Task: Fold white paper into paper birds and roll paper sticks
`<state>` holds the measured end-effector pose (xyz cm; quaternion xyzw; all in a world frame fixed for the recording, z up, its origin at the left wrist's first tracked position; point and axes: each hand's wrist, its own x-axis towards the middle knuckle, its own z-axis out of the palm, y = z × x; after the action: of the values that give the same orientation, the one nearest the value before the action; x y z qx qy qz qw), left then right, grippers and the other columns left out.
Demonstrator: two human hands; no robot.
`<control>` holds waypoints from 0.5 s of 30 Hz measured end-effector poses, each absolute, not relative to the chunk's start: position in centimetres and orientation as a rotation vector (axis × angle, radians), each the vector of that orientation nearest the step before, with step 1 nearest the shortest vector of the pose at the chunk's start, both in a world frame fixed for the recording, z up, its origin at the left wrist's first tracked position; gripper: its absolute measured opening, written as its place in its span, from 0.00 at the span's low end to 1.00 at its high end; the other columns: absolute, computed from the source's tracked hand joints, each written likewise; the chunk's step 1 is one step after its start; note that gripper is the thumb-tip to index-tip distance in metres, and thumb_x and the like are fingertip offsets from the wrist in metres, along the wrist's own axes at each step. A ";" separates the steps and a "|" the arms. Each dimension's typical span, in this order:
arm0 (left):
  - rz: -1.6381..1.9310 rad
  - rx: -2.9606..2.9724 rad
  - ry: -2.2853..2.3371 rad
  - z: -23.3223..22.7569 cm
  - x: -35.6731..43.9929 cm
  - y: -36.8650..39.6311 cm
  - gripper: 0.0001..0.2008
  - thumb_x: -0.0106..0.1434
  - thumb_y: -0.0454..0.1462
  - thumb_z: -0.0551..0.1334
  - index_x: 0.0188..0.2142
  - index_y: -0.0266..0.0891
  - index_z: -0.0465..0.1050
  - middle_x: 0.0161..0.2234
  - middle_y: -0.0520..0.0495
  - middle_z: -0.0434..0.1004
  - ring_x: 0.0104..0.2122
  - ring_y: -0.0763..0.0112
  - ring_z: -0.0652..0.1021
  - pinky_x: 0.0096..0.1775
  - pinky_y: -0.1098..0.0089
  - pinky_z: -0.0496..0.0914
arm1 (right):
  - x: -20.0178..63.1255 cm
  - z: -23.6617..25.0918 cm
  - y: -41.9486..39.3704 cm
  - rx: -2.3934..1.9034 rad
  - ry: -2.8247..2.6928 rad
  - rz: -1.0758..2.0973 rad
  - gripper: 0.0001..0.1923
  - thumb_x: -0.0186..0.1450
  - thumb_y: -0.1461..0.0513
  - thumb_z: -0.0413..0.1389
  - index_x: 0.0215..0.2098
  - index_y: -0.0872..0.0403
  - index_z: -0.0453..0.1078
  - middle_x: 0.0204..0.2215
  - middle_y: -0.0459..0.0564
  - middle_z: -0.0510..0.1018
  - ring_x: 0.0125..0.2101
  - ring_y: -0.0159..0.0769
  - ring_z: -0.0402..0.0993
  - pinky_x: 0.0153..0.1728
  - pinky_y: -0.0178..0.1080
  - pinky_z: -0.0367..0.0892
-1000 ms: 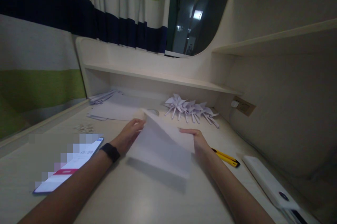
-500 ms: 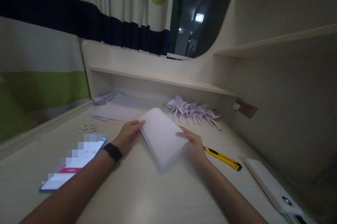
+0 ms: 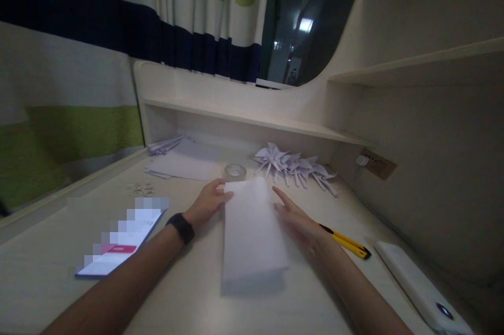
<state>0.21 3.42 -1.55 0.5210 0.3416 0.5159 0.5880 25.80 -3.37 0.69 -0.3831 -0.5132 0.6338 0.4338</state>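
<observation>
1. the folded white paper (image 3: 252, 230) lies flat on the desk (image 3: 189, 293), its long axis running away from the person, a little tilted, with the far short edge near the tape roll (image 3: 235, 171) and the near short edge closest to the camera.
2. the left hand (image 3: 208, 203) rests at the far left corner of the paper, fingertips touching the top edge; its grip is loose, fingers bent and pressing down rather than pinching, holding nothing lifted.
3. the right hand (image 3: 299, 219) lies along the paper's right long edge, fingers spread flat and open; it is blurred, so whether it touches the sheet or hovers just over the edge cannot be told.
4. the paper sits between the two hands: to the right of the left hand, to the left of the right hand, and it stretches nearer the body than either grip.
5. both hands are about equally close; the left is the one plainly in contact.
6. a yellow utility knife (image 3: 346, 240) lies just beyond the right wrist, with a white power bank (image 3: 417, 285) farther right.
7. a phone (image 3: 122, 245) lies left of the left forearm, which wears a dark wristband (image 3: 180, 227).
8. folded paper pinwheels (image 3: 295, 167) and loose sheets (image 3: 185, 164) sit at the back, under the shelf (image 3: 252, 119).
</observation>
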 end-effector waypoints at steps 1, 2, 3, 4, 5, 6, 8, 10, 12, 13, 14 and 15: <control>1.157 1.278 0.770 -1.7 0.7 3.1 0.23 0.50 0.38 0.70 0.44 0.36 0.67 0.30 0.45 0.79 0.28 0.65 0.79 0.30 0.68 0.71 | 25.1 0.0 -3.2 -0.992 -1.216 1.547 0.44 0.54 0.52 0.64 0.64 0.44 0.49 0.51 0.54 0.73 0.42 0.42 0.75 0.41 0.44 0.70; 1.117 1.330 0.742 -1.9 1.1 2.7 0.22 0.50 0.39 0.70 0.44 0.36 0.67 0.30 0.45 0.79 0.29 0.64 0.79 0.31 0.68 0.71 | 24.5 -0.5 -3.0 -1.020 -1.173 1.519 0.42 0.54 0.51 0.64 0.62 0.46 0.52 0.48 0.54 0.75 0.40 0.43 0.76 0.40 0.44 0.70; 1.079 1.368 0.725 -2.0 1.6 2.4 0.22 0.50 0.39 0.70 0.43 0.36 0.67 0.30 0.45 0.79 0.29 0.64 0.80 0.31 0.67 0.71 | 24.0 -1.0 -2.8 -1.048 -1.145 1.488 0.40 0.54 0.51 0.64 0.60 0.47 0.55 0.45 0.53 0.76 0.39 0.44 0.76 0.39 0.44 0.71; 1.043 1.401 0.721 -2.2 2.0 2.2 0.22 0.50 0.39 0.70 0.42 0.36 0.67 0.31 0.45 0.79 0.29 0.63 0.80 0.30 0.68 0.71 | 23.6 -1.3 -2.7 -1.079 -1.126 1.455 0.38 0.52 0.51 0.65 0.58 0.48 0.58 0.44 0.53 0.77 0.37 0.44 0.77 0.38 0.44 0.71; 1.016 1.425 0.728 -2.4 2.3 2.0 0.21 0.49 0.39 0.70 0.41 0.36 0.67 0.31 0.44 0.79 0.29 0.63 0.80 0.29 0.68 0.71 | 23.3 -1.5 -2.6 -1.111 -1.108 1.419 0.38 0.50 0.52 0.66 0.56 0.49 0.60 0.42 0.53 0.78 0.36 0.44 0.77 0.37 0.44 0.72; 1.003 1.441 0.745 -2.5 2.6 1.8 0.21 0.49 0.40 0.70 0.40 0.35 0.68 0.31 0.44 0.79 0.29 0.63 0.80 0.29 0.69 0.71 | 23.2 -1.5 -2.5 -1.145 -1.088 1.380 0.39 0.48 0.54 0.68 0.54 0.50 0.60 0.41 0.52 0.78 0.35 0.44 0.77 0.35 0.43 0.72; 1.023 1.447 0.807 -2.7 3.0 1.7 0.21 0.48 0.40 0.70 0.39 0.35 0.69 0.30 0.44 0.79 0.28 0.63 0.79 0.27 0.70 0.70 | 23.3 -1.5 -2.2 -1.205 -1.042 1.300 0.41 0.44 0.56 0.69 0.54 0.49 0.60 0.39 0.51 0.78 0.34 0.43 0.76 0.34 0.43 0.72; 1.079 1.425 0.897 -2.8 3.1 1.7 0.20 0.49 0.42 0.69 0.38 0.35 0.69 0.28 0.45 0.79 0.25 0.64 0.79 0.24 0.71 0.69 | 23.7 -1.4 -2.0 -1.237 -1.005 1.246 0.43 0.43 0.58 0.70 0.55 0.47 0.59 0.39 0.50 0.77 0.33 0.42 0.76 0.34 0.43 0.72; 1.121 1.406 0.967 -2.8 3.1 1.9 0.19 0.50 0.43 0.68 0.38 0.35 0.70 0.25 0.46 0.78 0.23 0.65 0.78 0.23 0.71 0.68 | 23.9 -1.4 -1.9 -1.251 -0.996 1.220 0.45 0.41 0.58 0.70 0.55 0.46 0.58 0.38 0.49 0.76 0.31 0.41 0.76 0.33 0.44 0.71; 1.134 1.403 0.985 -2.9 3.0 2.0 0.18 0.51 0.43 0.67 0.38 0.34 0.70 0.24 0.46 0.77 0.22 0.65 0.77 0.22 0.71 0.68 | 24.0 -1.5 -1.8 -1.251 -0.999 1.216 0.47 0.41 0.58 0.70 0.56 0.45 0.57 0.37 0.48 0.76 0.30 0.41 0.76 0.33 0.45 0.71; 1.145 1.405 0.994 -2.9 3.0 2.1 0.18 0.51 0.44 0.67 0.38 0.34 0.71 0.24 0.46 0.77 0.22 0.65 0.77 0.22 0.71 0.68 | 24.0 -1.5 -1.8 -1.247 -1.007 1.212 0.48 0.40 0.59 0.70 0.56 0.45 0.57 0.36 0.47 0.76 0.30 0.41 0.75 0.33 0.45 0.71; 1.156 1.412 0.999 -2.9 2.9 2.2 0.18 0.51 0.43 0.67 0.38 0.34 0.72 0.24 0.46 0.77 0.23 0.65 0.77 0.23 0.71 0.68 | 24.0 -1.6 -1.7 -1.241 -1.018 1.205 0.48 0.39 0.59 0.70 0.56 0.45 0.56 0.35 0.46 0.76 0.29 0.41 0.75 0.32 0.45 0.71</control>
<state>2.90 2.24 -2.88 0.5854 0.4143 0.4791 0.5061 24.01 -1.74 -1.57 -0.5215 -0.4278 0.5062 0.5374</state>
